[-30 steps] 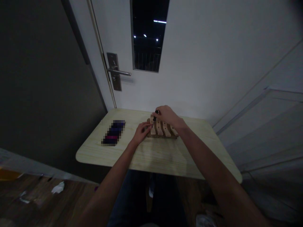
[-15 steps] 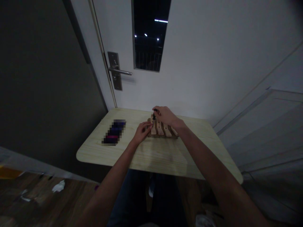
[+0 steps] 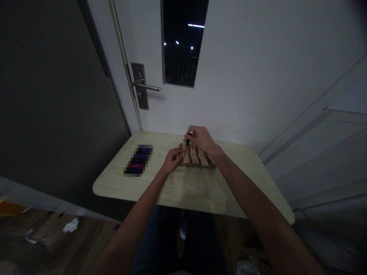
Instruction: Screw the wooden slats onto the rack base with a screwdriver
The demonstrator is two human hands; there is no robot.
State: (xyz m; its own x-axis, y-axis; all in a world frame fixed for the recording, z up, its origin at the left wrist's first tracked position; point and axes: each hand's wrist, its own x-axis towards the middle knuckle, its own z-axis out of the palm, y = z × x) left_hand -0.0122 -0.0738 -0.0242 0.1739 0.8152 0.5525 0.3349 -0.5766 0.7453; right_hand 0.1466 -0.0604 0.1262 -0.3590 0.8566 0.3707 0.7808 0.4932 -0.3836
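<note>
A wooden rack (image 3: 195, 157) with several curved pale slats on a darker base lies on the table. My right hand (image 3: 202, 138) pinches a small black-handled screwdriver (image 3: 187, 143) from above. The screwdriver leans slightly, its lower end over the leftmost slat (image 3: 186, 157); the tip is too small to make out. My left hand (image 3: 172, 159) grips the rack's left end, fingertips and thumb close to the screwdriver's lower end. My right hand and forearm cover part of the rack's far and right side.
The pale wooden table (image 3: 197, 191) stands against a white door with a metal handle (image 3: 146, 87). A pixelated dark flat item (image 3: 138, 160) lies on the table's left side. Crumpled white paper (image 3: 70, 225) is on the floor at the left.
My right hand has turned and risen slightly on the screwdriver, whose top now leans more to the right. My left hand stays on the rack's left end.
</note>
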